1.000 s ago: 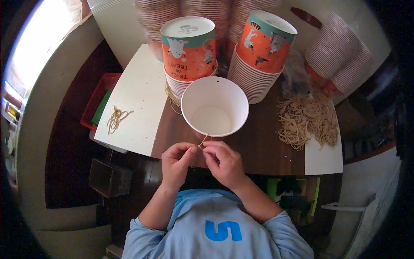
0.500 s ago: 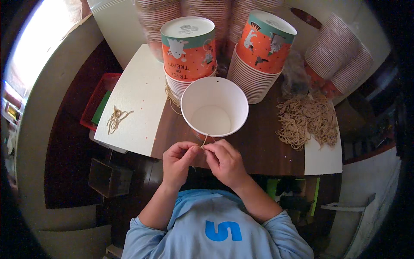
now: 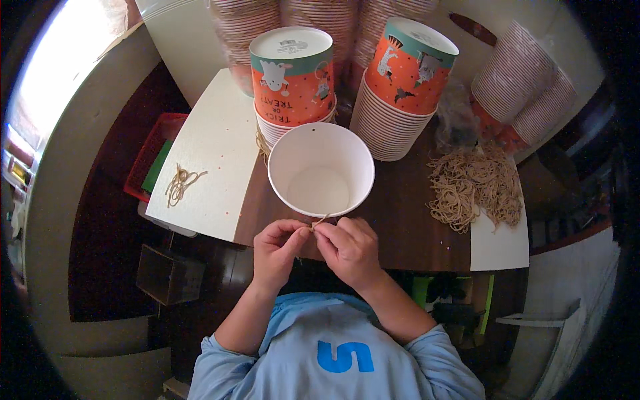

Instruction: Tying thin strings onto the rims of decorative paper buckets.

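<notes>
A white-lined paper bucket [image 3: 321, 150] stands mouth up, tilted toward me, on the dark brown tabletop. At its near rim, a thin tan cord [image 3: 322, 219] runs down to my fingertips. My left hand [image 3: 277, 248] pinches the cord between thumb and forefinger. Close against it, my right hand [image 3: 348, 250] pinches the same cord with thumb and fingers. The fingertips nearly touch, and the cord's lower end is mostly hidden by them. Behind the bucket rise two stacks of upturned orange and green paper buckets, a left stack [image 3: 293, 87] and a right stack [image 3: 404, 87].
A tangled heap of tan cords [image 3: 475, 188] lies at the right. A few loose cords [image 3: 181, 185] rest on the white board at the left. Wrapped bucket stacks [image 3: 313, 33] line the back, with more [image 3: 512, 72] at far right. A red crate [image 3: 155, 150] sits beyond the left edge.
The bucket has shifted slightly left and turned a little. The cord between its rim and my fingers now slants more. Both hands stay almost in place, still pinching.
</notes>
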The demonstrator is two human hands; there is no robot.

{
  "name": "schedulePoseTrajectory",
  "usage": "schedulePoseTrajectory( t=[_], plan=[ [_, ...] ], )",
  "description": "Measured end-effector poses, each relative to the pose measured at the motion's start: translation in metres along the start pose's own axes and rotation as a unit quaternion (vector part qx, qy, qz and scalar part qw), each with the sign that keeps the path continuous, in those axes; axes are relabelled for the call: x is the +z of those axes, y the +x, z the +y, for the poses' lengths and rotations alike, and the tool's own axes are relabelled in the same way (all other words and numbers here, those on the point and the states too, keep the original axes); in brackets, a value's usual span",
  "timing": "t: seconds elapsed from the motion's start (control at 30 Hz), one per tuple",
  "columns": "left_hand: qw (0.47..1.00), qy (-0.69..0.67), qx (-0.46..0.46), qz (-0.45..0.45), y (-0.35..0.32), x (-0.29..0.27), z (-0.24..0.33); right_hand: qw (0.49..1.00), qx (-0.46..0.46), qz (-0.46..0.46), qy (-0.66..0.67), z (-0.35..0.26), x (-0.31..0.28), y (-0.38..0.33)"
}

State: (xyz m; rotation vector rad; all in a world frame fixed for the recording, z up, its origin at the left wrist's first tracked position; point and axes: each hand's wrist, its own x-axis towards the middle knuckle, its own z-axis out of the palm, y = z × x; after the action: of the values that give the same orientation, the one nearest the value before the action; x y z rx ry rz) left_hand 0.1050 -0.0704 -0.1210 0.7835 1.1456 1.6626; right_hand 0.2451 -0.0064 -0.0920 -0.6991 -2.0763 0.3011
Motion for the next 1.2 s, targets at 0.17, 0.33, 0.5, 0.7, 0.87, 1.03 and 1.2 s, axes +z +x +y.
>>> schedulePoseTrajectory(
  t=[0.17,0.33,0.5,0.7,0.87,1.03,1.2],
  plan=[
    [1.0,-0.018,0.019,0.007,-0.003,0.013,0.013,1.0,-0.009,-0.008,-0.007,-0.001,-0.002,0.002],
    [0.987,0.15,0.051,-0.016,-0.004,0.013,0.013,1.0,-0.019,-0.012,-0.001,0.0,0.0,0.0],
    [0.971,0.232,0.057,-0.015,-0.001,0.009,0.025,0.999,-0.009,-0.008,0.029,0.001,-0.003,0.001],
    [0.984,0.176,0.002,0.007,-0.002,-0.001,0.025,0.999,0.0,-0.002,0.04,0.004,-0.011,0.006],
    [0.993,0.117,-0.027,-0.001,-0.003,0.005,0.028,0.999,-0.003,-0.01,0.052,0.003,-0.011,0.005],
    [0.993,0.111,0.01,-0.029,-0.002,0.009,0.019,0.999,0.0,-0.02,0.042,0.0,-0.012,0.006],
    [0.973,0.225,0.041,-0.036,-0.001,0.007,0.022,0.999,0.004,-0.017,0.043,0.001,-0.011,0.005]
  ],
)
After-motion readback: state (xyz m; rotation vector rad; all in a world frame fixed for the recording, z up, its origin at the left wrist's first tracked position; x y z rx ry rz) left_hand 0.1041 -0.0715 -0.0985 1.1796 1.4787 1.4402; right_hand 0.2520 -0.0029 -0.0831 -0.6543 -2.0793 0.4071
